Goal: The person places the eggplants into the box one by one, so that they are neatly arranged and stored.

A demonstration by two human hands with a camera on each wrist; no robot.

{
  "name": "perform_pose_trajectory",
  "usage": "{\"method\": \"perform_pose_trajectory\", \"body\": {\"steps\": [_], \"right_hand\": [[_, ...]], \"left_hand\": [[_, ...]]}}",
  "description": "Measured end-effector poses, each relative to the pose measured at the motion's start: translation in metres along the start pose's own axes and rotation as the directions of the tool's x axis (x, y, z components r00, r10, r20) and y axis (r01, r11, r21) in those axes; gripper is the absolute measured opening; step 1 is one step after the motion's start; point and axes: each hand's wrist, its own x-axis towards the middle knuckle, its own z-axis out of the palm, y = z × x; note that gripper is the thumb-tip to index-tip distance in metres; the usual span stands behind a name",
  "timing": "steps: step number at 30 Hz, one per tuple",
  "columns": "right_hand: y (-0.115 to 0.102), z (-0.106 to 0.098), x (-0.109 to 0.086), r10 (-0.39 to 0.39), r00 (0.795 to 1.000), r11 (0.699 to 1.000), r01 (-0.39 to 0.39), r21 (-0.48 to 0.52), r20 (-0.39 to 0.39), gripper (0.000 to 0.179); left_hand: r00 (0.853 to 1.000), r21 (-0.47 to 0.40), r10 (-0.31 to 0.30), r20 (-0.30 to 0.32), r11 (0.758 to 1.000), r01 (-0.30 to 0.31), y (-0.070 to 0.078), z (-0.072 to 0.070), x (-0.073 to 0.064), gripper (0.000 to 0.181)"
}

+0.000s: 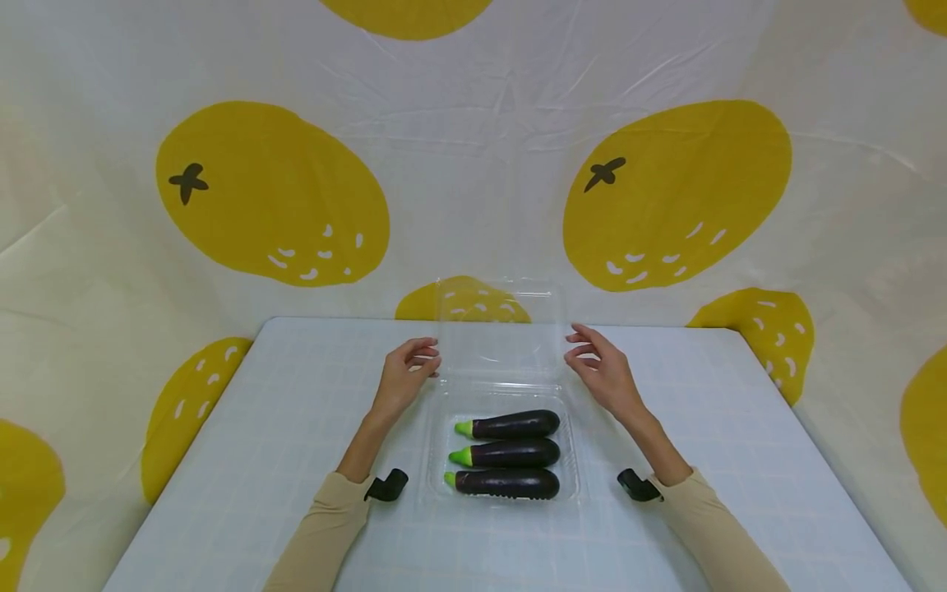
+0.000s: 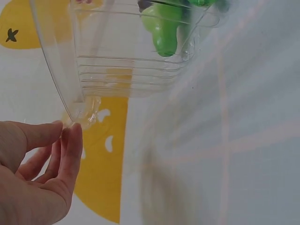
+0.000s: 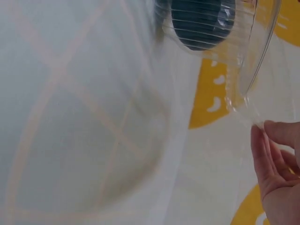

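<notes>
A clear plastic clamshell box [image 1: 570, 489] sits on the table with its hinged lid [image 1: 499, 349] raised at the back. Inside the base lie three dark eggplants: a far one [image 1: 518, 424], a middle one [image 1: 514, 453] and a near one [image 1: 506, 483]. Their green stem ends point left. At the lid's left edge, my left hand [image 1: 403, 374] pinches the thin plastic between thumb and fingertips. My right hand [image 1: 610, 382] pinches the opposite edge, and the right wrist view shows its thumb and index finger meeting on the plastic.
The table [image 1: 311, 444] wears a pale checked cloth. Behind it hangs a white curtain [image 1: 473, 197] printed with yellow fruit, reaching round both sides. A black wrist camera [image 1: 388, 485] sits on the left wrist, another camera [image 1: 639, 485] on the right.
</notes>
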Motion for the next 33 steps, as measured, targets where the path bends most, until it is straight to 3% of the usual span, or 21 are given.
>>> {"method": "perform_pose_trajectory", "body": {"steps": [4, 6, 21, 33], "right_hand": [[-0.003, -0.002, -0.001, -0.023, 1.000, 0.998, 0.023, -0.050, -0.002, 0.055], [-0.004, -0.002, -0.001, -0.039, 0.999, 0.997, 0.039, -0.071, -0.010, 0.056], [-0.009, -0.004, -0.006, -0.071, 0.997, 0.991, 0.065, -0.117, -0.044, 0.049], [-0.014, -0.008, -0.014, -0.107, 0.993, 0.988, 0.101, -0.118, -0.048, 0.037]], "left_hand": [[1.000, 0.027, 0.020, -0.024, 0.999, -0.019, 0.000, 0.001, 0.000, 0.034], [0.999, 0.034, 0.033, -0.039, 0.999, -0.032, -0.008, 0.001, 0.003, 0.034], [0.989, 0.050, 0.135, -0.064, 0.990, -0.132, -0.005, 0.001, -0.003, 0.027], [0.976, 0.176, 0.211, -0.062, 0.964, -0.197, 0.002, -0.003, -0.011, 0.022]]}}
